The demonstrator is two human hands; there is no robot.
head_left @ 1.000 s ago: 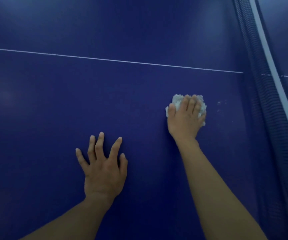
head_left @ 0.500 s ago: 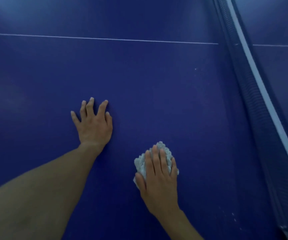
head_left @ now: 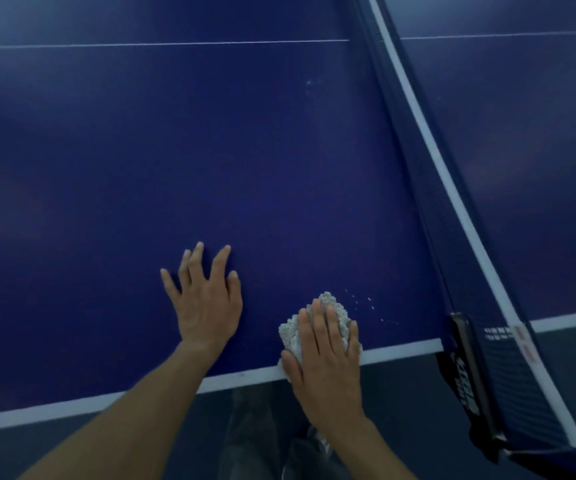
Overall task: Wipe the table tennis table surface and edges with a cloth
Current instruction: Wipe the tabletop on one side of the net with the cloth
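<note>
A dark blue table tennis table (head_left: 210, 150) fills the view, with a white line along its near edge. My right hand (head_left: 328, 362) presses a crumpled white cloth (head_left: 293, 332) flat against the surface right at that near edge, fingers straight over it. My left hand (head_left: 207, 303) rests flat on the table with fingers spread, a little to the left of the cloth. Small white specks (head_left: 366, 303) lie on the surface just right of the cloth, and a few more (head_left: 309, 83) farther out.
The net (head_left: 414, 161) with its white top band runs from the top centre down to the right, ending at a black clamp post (head_left: 466, 368) at the table's near edge. A thin white centre line (head_left: 158, 44) crosses the far surface. Dark floor and my legs (head_left: 255, 431) show below the edge.
My right hand has dragged the cloth back toward me, from mid-table to the near edge. My left hand stays flat on the table. The view has shifted, so the edge and net post show.
</note>
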